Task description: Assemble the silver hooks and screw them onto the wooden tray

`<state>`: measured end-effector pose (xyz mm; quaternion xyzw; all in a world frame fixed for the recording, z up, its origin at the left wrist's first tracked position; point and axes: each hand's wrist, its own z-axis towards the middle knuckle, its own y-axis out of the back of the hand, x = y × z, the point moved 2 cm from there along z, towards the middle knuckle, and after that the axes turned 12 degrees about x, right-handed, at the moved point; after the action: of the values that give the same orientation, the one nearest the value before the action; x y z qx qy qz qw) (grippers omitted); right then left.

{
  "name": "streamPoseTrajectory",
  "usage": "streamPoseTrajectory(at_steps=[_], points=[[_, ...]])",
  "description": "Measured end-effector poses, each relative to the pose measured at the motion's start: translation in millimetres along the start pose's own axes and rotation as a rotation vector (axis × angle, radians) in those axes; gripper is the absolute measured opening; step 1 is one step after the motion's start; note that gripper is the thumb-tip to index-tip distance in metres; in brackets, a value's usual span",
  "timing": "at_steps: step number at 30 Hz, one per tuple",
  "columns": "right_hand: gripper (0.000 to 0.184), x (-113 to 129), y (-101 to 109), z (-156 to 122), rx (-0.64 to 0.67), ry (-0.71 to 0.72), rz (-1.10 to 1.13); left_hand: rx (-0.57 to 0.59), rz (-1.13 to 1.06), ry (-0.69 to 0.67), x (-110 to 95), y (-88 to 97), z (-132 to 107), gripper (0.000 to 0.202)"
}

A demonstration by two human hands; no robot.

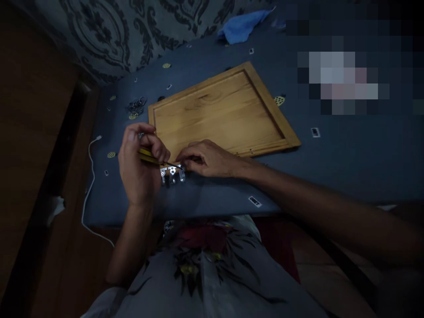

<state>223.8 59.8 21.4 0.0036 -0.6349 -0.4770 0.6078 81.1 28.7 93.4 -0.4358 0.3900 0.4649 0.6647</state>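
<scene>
My left hand (pixel 141 163) is closed round a yellow-handled screwdriver (pixel 149 157), its dark tip pointing right at a small metal hook bracket (pixel 172 172). The bracket lies at the near left corner of a wooden panel (pixel 225 110) with a raised frame, flat on a dark blue cloth. My right hand (pixel 207 159) rests on the panel's near edge, fingers pinched against the bracket's right end. Whether a screw sits under the fingertips is hidden.
A pile of metal hardware (pixel 135 106) lies left of the panel's far corner. Small yellow discs (pixel 279 100) and scattered small parts dot the blue cloth. A blue rag (pixel 241 26) lies at the back. A white cable (pixel 91 176) hangs off the left edge.
</scene>
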Motion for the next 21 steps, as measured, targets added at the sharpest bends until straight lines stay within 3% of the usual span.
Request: streamPoseTrajectory(at_steps=[7,10,21], points=[[0.032,-2.0,-0.8,-1.0,-0.003,0.026,0.004,-0.132,0.010,-0.113,-16.3,1.2,-5.7,0.041],[0.032,-2.3,-0.8,-1.1,-0.006,0.027,0.008,-0.140,0.034,-0.100,-21.0,-0.3,-4.5,0.043],[0.031,0.4,0.2,-1.2,0.020,-0.006,-0.020,-0.128,-0.028,-0.085,-0.9,-3.2,-4.1,0.041]])
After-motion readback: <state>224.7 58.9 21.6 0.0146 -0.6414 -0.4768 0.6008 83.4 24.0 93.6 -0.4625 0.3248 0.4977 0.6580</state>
